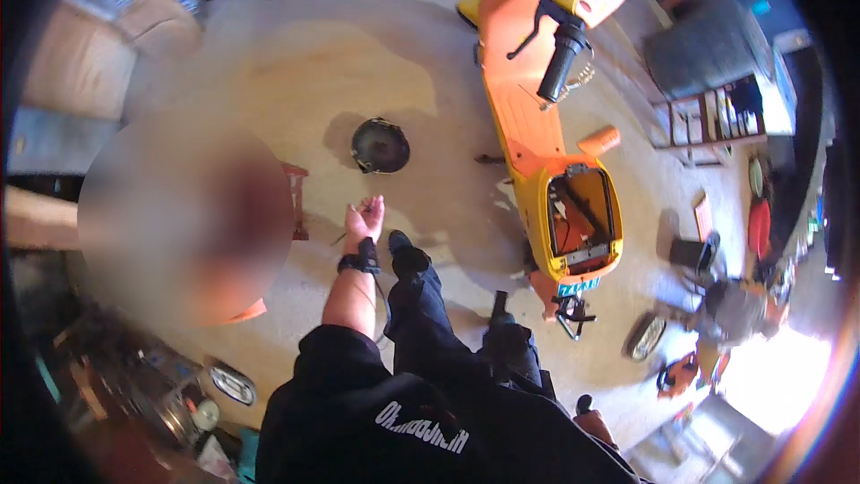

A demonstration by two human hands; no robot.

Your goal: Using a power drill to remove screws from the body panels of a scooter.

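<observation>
My left hand [365,220] is in the middle of the view, above the floor, its fingers curled. A small dark bit shows at the fingers, too small to name. A black strap circles that wrist, with a thin cord hanging beside it. Just beyond the hand, a round black bowl [381,145] sits on the floor. My right hand [598,424] is low at the right, beside my dark clothing, closed round something with a rounded black end [584,404]; the rest is hidden. To the right stands a yellow and orange scooter [528,121], its seat opening uncovered.
A blurred round patch covers the left side, with a red frame [296,202] at its edge. Tools and metal parts [175,412] lie at the lower left. A dark drum [699,49] and a wooden rack [717,121] stand right. An oval metal part [647,337] lies on the floor.
</observation>
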